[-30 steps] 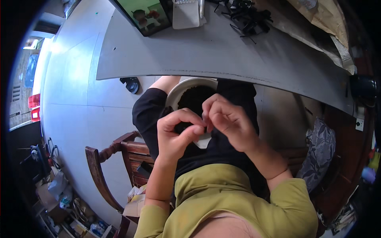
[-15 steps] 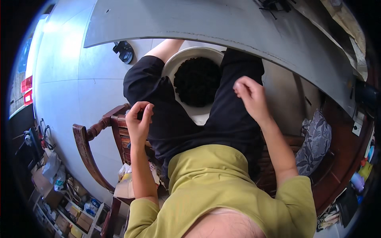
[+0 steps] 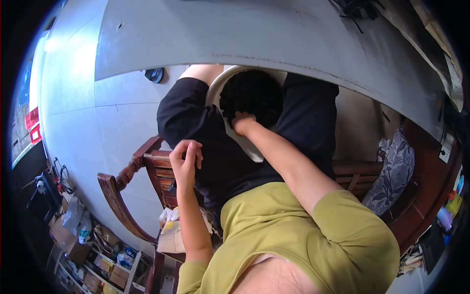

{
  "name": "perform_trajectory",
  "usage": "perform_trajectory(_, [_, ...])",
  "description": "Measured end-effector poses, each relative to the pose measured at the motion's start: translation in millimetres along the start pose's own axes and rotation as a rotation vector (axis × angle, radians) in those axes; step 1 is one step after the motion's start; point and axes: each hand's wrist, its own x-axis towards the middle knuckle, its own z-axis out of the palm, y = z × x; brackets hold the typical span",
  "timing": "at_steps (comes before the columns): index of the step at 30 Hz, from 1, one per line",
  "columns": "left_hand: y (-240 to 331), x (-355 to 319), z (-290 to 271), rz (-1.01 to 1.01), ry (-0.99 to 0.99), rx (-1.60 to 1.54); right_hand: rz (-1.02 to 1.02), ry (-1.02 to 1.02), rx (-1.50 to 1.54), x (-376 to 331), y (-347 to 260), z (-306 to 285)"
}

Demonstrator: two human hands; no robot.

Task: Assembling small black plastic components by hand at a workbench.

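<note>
Between my knees stands a white tub (image 3: pixel 213 96) filled with a heap of small black pieces (image 3: pixel 252 95); what kind they are I cannot make out. My right hand (image 3: pixel 242 123) reaches over the tub's near part, its fingertips at the near edge of the black heap and partly lost against it. Above my left thigh, beside the chair's armrest, I hold my left hand (image 3: pixel 186 158) raised with fingers curled in toward the thumb. Whatever lies inside that hand, if anything, is hidden.
A grey tabletop (image 3: pixel 205 34) overhangs the tub's far rim. I sit on a wooden chair (image 3: pixel 115 188) with a patterned cushion (image 3: pixel 391 169) at my right. A cardboard box (image 3: pixel 172 236) is by my left elbow. One dark sandal (image 3: pixel 154 75) lies on the floor.
My right hand has swung left from above my right thigh down to the black heap. The left hand stays curled at about the same place. The view has shifted slightly.
</note>
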Motion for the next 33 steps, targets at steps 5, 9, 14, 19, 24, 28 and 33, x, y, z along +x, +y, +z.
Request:
perform_trajectory(5, [-1.6, -0.9, -8.1, -0.042, 0.018, -0.021, -0.012, -0.019, -0.09, -6.3, 3.1, 20.6])
perform_trajectory(9, [0.2, 2.6, -9.3, -0.049, -0.002, -0.028, 0.031, -0.054, -0.094, 10.7, 7.8, 26.3])
perform_trajectory(14, [-2.1, 5.2, -9.7, -0.051, -0.01, -0.058, 0.057, -0.061, -0.035, 15.5, 6.4, 32.3])
perform_trajectory(19, [-2.4, 3.2, -12.0, -0.029, -0.002, -0.066, -0.017, -0.186, -0.056, -4.4, 0.2, -4.5])
perform_trajectory(24, [-0.2, 3.4, -6.4, 0.001, 0.0, -0.072, 0.144, 0.363, 0.483, -46.8, 1.7, -56.2])
perform_trajectory(28, [7.3, -0.8, 8.6, 0.196, 0.061, 0.271, -0.345, 0.378, 1.295, -107.6, 18.0, -78.5])
perform_trajectory(33, [52.8, -14.9, 63.3, 0.649, 0.045, 0.882, -0.596, 0.249, 1.425, -224.9, 20.3, -88.6])
